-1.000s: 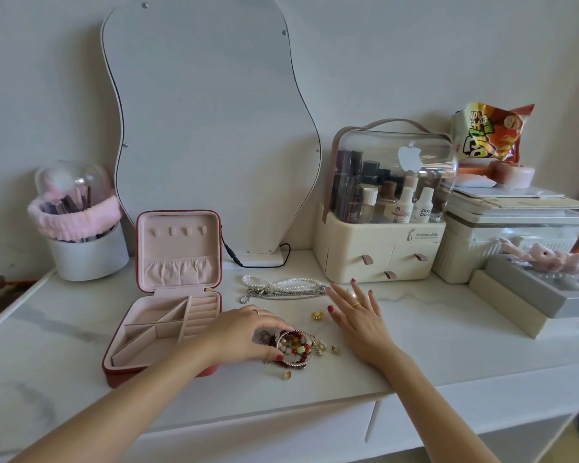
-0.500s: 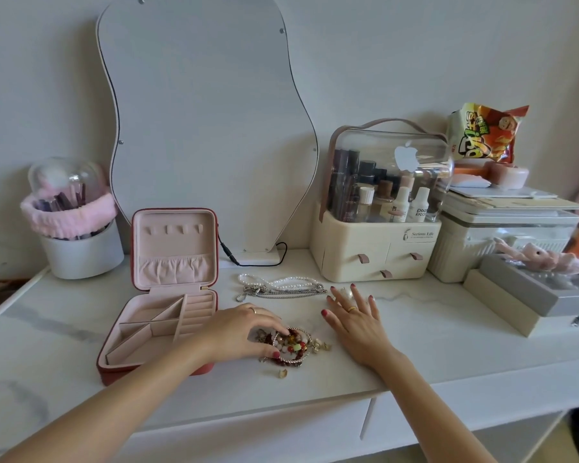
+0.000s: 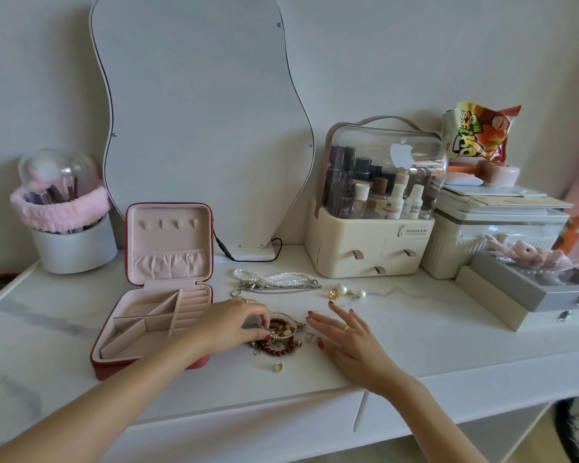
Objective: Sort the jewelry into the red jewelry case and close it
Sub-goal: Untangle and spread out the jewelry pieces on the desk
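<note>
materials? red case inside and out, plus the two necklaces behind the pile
Case: the shell looks like matte red faux leather with a stitched edge, and the pale pink lining looks velvety and unshiny. Pearl necklace: glossy white round beads, real or imitation unclear. Chain necklace: shiny silver links, likely metal.

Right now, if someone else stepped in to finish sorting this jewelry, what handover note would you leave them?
Left hand: fingertips pinching at the bracelet pile, nothing lifted yet.
Right hand: open, fingers spread, hovering just right of the pile, holding nothing.
Red jewelry case: open on the table, compartments look empty.
Still out: pearl and chain necklaces, pearl earrings, small gold ring near the front edge.
Done: nothing sorted.
Left: put everything into the case, then close it.
</note>
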